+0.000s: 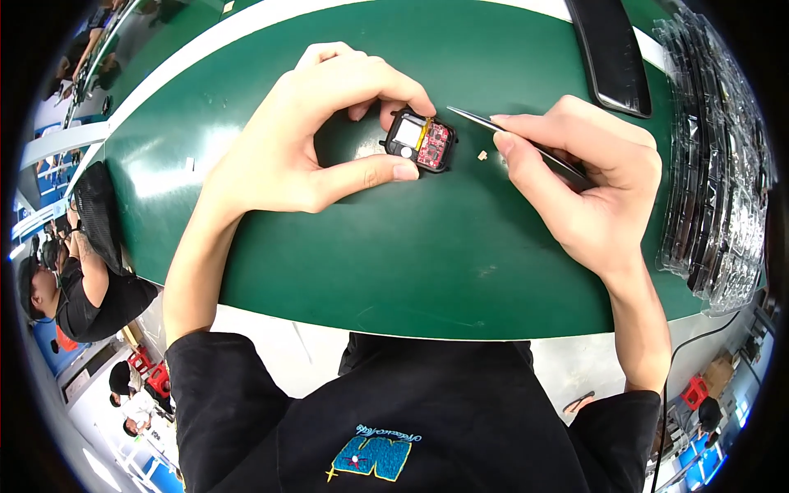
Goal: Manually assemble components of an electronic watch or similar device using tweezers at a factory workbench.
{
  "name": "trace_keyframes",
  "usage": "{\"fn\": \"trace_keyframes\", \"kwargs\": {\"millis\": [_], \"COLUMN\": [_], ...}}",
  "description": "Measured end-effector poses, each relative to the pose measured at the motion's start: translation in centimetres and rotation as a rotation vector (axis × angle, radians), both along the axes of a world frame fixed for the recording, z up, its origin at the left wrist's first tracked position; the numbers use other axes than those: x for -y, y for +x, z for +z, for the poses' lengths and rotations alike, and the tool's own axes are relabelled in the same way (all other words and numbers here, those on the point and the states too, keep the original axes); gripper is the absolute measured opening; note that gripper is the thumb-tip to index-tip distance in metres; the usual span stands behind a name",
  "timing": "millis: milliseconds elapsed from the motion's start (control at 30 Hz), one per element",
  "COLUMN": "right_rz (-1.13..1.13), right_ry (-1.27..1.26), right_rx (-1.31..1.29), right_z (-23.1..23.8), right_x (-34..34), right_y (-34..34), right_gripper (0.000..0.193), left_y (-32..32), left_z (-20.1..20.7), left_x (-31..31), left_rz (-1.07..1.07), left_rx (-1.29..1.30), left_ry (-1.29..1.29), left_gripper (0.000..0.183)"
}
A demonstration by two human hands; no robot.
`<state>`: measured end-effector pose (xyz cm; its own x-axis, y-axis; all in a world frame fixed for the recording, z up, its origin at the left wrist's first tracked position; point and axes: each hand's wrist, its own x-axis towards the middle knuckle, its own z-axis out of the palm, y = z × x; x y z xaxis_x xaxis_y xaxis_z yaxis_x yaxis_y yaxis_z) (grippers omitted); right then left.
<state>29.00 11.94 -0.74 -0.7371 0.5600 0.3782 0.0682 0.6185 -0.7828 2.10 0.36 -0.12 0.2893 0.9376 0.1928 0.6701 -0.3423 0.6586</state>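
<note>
Between the thumb and fingers of my left hand point(316, 135) is a small black device housing point(449, 156), gripped by its edges. Its uncovered inside shows a red circuit board point(436, 145), a white rectangular part point(408, 131) and a strip of yellow tape. My right hand point(588, 168) pinches a pair of slim dark tweezers point(477, 118), tips pointing left toward the housing but apart from it. A tiny beige piece point(482, 155) lies on the green table just right of the housing, below the tweezers.
The green tabletop point(378, 263) curves toward me. Stacked clear plastic trays point(711, 172) stand along its right side, near a long black object point(610, 57) at the back right. A small white scrap point(191, 164) lies at left. Beyond the left edge a person in black point(99, 296) sits.
</note>
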Motion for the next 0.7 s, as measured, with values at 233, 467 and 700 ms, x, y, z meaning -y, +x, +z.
{"fn": "trace_keyframes", "kwargs": {"millis": [233,467,700], "right_rz": [-0.093,-0.062,-0.035], "right_ry": [-0.059,-0.033,-0.156], "right_rx": [-0.073,-0.189,-0.234], "right_z": [-0.3,-0.9,-1.5], "right_x": [-0.8,-1.1,-1.2], "right_y": [-0.5,-0.5,-0.6], "right_gripper": [0.01,0.012,0.013], "left_y": [0.6,0.9,0.6], "left_z": [0.6,0.9,2.7], "left_x": [-0.4,-0.5,-2.5], "left_rz": [0.021,0.079,0.274], "left_rx": [-0.059,-0.056,0.3], "left_ry": [0.035,0.062,0.04], "left_gripper": [0.058,0.054,0.052]}}
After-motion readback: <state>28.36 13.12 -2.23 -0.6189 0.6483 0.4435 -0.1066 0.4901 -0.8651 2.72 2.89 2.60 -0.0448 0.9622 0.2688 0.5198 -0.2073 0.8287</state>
